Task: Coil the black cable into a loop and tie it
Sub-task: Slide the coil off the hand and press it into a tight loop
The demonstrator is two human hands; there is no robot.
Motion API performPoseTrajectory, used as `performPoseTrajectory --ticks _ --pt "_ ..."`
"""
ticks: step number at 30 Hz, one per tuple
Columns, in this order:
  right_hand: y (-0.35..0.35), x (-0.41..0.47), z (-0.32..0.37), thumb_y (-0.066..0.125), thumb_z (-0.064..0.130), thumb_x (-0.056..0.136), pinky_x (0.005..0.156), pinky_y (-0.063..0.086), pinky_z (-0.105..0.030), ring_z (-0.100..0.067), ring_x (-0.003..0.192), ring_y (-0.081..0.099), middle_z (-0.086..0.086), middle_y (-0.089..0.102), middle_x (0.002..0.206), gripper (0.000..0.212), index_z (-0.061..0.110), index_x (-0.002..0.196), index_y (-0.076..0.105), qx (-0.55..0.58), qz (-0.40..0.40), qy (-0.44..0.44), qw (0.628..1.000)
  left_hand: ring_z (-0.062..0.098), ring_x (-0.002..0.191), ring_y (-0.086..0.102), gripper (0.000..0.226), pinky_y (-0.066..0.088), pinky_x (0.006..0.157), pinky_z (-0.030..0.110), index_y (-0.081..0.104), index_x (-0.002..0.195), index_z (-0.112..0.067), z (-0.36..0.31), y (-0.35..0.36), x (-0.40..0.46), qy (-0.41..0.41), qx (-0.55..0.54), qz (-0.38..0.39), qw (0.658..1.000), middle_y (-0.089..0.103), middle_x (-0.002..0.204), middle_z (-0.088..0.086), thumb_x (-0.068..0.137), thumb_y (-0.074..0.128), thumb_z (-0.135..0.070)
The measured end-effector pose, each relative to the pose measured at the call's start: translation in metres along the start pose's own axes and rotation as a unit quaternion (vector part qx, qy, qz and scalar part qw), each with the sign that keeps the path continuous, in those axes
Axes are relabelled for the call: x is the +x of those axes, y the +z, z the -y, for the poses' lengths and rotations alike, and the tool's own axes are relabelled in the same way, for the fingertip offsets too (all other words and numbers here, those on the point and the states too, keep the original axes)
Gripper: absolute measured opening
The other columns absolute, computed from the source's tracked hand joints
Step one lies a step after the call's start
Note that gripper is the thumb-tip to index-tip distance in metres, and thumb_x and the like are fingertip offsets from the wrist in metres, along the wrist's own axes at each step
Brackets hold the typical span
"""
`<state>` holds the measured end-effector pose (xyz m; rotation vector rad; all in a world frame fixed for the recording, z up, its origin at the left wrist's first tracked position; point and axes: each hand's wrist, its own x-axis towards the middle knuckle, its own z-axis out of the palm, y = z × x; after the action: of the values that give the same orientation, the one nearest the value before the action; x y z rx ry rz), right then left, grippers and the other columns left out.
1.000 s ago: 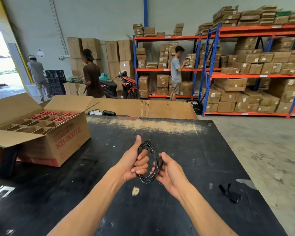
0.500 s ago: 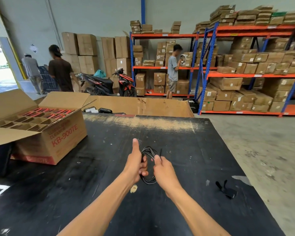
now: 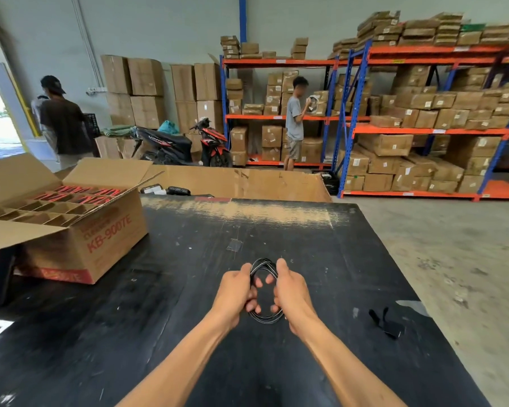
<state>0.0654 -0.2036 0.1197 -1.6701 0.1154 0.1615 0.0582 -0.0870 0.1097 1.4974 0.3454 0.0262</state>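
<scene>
Both hands now closed on the black cable, one per side of the coil. A second ago the left hand had its thumb up and the right hand was cupped open under the coil's right side; half a second ago the right moved up onto the top. Now the thumb is down, both hands wrap the strands, and the coil is squeezed into a taller, narrower oval. Judgement: coiling looks done, this is gathering the turns before the tie; no tie seen on the coil yet.

Cable is held upright above the black tabletop, not resting on it as far as I can tell. Top arc sticks out above the two hands, bottom arc hangs below them, middle sits between the palms with fingertips curled through the opening. Loose end: cannot tell where it runs, hidden in the hands.

Relative to the cable: small black strap-like item lies on the tabletop well to the right, possibly the tie, too small to be sure. Open cardboard box sits far left and behind.
</scene>
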Motion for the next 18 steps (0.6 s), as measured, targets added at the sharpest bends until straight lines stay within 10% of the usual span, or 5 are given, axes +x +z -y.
performPoseTrajectory --ticks 9,13,18 --pt "-0.001 -0.006 -0.013 0.035 0.037 0.099 0.069 0.055 -0.047 -0.016 0.058 0.052 0.007 0.053 0.059 0.041 0.025 0.064 0.055 -0.091 -0.004 -0.056 0.994 0.016 0.034 0.027 0.073 0.033 0.041 0.027 0.055 0.063 -0.006 0.007 0.006 -0.01 0.03 0.019 -0.027 0.999 0.03 0.039 -0.002 0.1 0.026 -0.062" --pt "-0.006 -0.002 -0.008 0.047 0.024 0.095 0.044 0.041 -0.03 -0.015 0.034 0.035 -0.003 0.05 0.056 0.028 0.008 0.081 0.066 0.093 0.042 0.044 0.994 0.015 0.032 0.022 0.053 0.027 0.041 0.025 0.054 0.067 -0.005 0.01 0.002 -0.008 0.041 0.039 -0.012 0.998 0.028 0.037 -0.004 0.103 0.031 -0.038" --pt "-0.016 -0.001 -0.008 0.054 0.018 0.089 0.046 0.043 -0.028 -0.016 0.035 0.037 -0.008 0.06 0.06 0.024 0.001 0.082 0.07 0.214 0.079 0.114 0.967 0.011 0.037 0.013 0.048 0.017 0.04 0.021 0.052 0.068 -0.009 0.013 -0.004 -0.005 0.028 0.006 0.058 0.998 0.021 0.043 -0.004 0.104 0.036 -0.035"
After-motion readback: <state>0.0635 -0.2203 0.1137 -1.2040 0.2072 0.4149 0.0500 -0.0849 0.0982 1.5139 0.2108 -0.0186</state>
